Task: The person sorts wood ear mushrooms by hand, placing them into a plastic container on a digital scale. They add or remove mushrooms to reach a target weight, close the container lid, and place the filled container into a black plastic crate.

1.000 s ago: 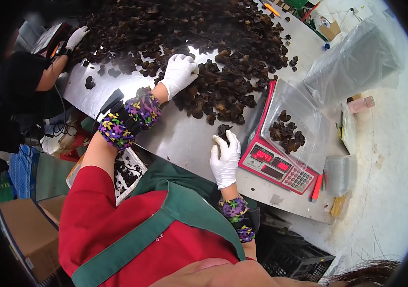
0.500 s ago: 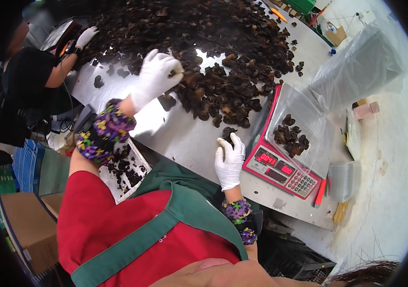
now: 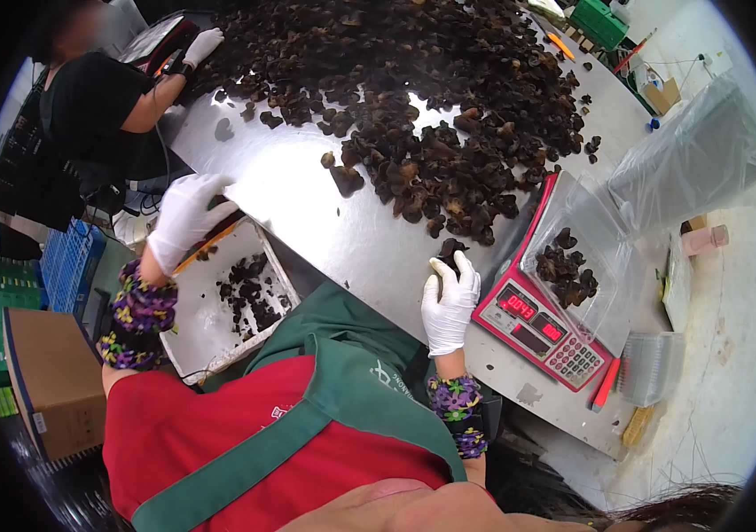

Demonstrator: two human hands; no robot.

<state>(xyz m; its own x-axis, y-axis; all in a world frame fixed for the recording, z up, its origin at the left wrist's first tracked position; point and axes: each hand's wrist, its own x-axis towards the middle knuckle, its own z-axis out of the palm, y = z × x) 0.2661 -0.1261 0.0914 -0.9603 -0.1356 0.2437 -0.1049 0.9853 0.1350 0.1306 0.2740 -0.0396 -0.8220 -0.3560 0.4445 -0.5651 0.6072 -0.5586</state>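
Observation:
My left hand [image 3: 187, 222], in a white glove, is over the upper left corner of a white foam box [image 3: 190, 350]. Its thumb and fingers are apart and nothing shows between them. Dark scraps [image 3: 249, 288] lie inside that box. At the table's near edge, my right hand [image 3: 450, 306], also gloved, pinches a dark wood ear mushroom [image 3: 454, 247] at its fingertips. Just right of it stands a red digital scale [image 3: 520, 326] reading 0.043. A clear plastic container [image 3: 604, 306] on the scale holds several wood ears [image 3: 566, 270].
A large heap of wood ears [image 3: 449, 160] covers the far part of the metal table [image 3: 378, 275]. Clear bags [image 3: 693, 164] and stacked clear lids [image 3: 651, 368] are at the right, near a red-handled cutter [image 3: 606, 384]. A co-worker [image 3: 98, 97] stands at the upper left.
My left hand has moved from the mushroom heap down and left to the foam box, and its fingers have opened. My right hand keeps its mushroom beside the scale. The view has shifted slightly.

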